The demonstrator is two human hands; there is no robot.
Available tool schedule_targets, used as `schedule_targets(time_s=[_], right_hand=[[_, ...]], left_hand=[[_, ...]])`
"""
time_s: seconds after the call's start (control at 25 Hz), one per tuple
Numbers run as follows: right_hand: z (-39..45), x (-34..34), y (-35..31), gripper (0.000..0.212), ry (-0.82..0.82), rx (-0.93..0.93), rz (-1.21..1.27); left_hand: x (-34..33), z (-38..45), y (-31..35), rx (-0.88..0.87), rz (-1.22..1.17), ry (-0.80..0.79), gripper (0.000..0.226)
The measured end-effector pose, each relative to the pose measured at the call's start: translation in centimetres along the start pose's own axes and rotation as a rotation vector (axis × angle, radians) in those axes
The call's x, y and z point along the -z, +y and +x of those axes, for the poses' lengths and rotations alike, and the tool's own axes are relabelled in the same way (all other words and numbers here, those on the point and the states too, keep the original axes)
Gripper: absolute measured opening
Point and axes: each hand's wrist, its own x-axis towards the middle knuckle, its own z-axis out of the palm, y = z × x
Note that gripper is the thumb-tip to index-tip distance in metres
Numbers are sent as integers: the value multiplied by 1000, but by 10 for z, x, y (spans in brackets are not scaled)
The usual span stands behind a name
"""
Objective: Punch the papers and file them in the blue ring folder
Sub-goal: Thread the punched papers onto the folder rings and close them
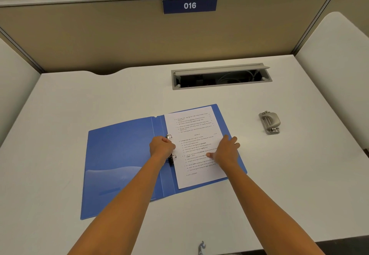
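The blue ring folder (123, 161) lies open and flat on the white desk (289, 175), its spine running from far to near and tilted a little clockwise. The left flap is bare, with a clear inner pocket along its near part. On the right flap lie the papers (196, 133), a white printed sheet or thin stack face up, nearly filling that half and aligned with it; how many sheets there are cannot be told from this height.

The ring mechanism (171, 156) sits at the spine beside the papers' left edge. Its two metal rings show above and below the left hand (162, 147), which is curled into a loose fist over the mechanism, fingers tucked down against it. Whether the rings are parted or closed, and whether they pass through the papers' holes, is probably too small to judge here.

The right hand (225, 152) rests palm down on the papers' right part, fingers spread and reaching past the edge onto the blue cover, thumb pointing left across the text.

The grey hole punch (270, 122) stands well apart to the right on the desk, with nothing in it. Further back, a cable hatch (220, 76) in the desktop is open, with pale cables inside. A partition sign (189, 5) reads 016.
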Motion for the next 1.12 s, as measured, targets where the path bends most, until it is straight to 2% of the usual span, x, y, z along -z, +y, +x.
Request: schedule_targets(time_s=[0.12,0.24,0.6,0.88,1.04,1.12], right_hand=[[-1,0,0,91,1,-1,2],[-1,0,0,90,2,1,18],[-1,2,0,89,2,1,12],[-2,2,1,90,-4,1,3],[-2,2,0,91,-11,-5,15],[-2,3,0,91,-13,-6,18]], left_hand=[[3,-2,-2,63,65,64,24],[5,-4,-4,136,80,59,37],[5,-3,0,198,50,101,26],[11,0,0,195,-38,65,26],[10,1,3,121,-64,31,17],[6,0,3,65,-47,19,20]])
